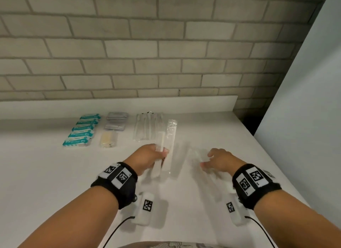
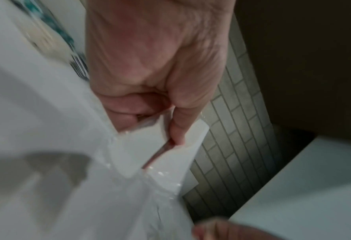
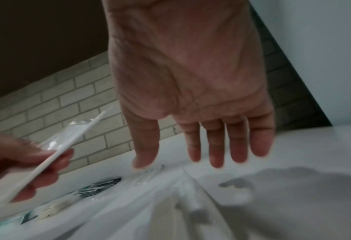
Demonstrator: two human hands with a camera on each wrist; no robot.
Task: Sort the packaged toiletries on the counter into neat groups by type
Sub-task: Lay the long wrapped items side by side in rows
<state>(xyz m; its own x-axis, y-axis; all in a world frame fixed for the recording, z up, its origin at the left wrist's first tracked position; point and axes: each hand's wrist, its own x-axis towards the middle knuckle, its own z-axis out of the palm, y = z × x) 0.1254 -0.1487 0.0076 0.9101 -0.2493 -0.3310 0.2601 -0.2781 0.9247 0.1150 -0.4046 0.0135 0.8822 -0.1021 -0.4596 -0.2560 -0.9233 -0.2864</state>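
My left hand (image 1: 160,156) pinches white combs in clear wrappers (image 1: 170,137), lifted just above the white counter (image 1: 55,174). The left wrist view shows thumb and fingers (image 2: 176,129) curled on the flat white comb (image 2: 150,146). My right hand (image 1: 206,160) hovers open, fingers (image 3: 215,146) straight, over a blurred clear-wrapped item (image 1: 196,154) lying on the counter. In the right wrist view the comb (image 3: 53,157) appears edge-on in the left hand. Sorted rows sit further back: teal packets (image 1: 81,130), grey sachets (image 1: 116,121), a yellowish soap (image 1: 108,139), and clear-wrapped white sticks (image 1: 147,127).
A grey brick wall (image 1: 166,44) rises behind a low white backsplash (image 1: 129,103). A pale panel (image 1: 304,100) stands at the right, with a dark gap beside the counter's far right corner. The counter edge runs diagonally at the right.
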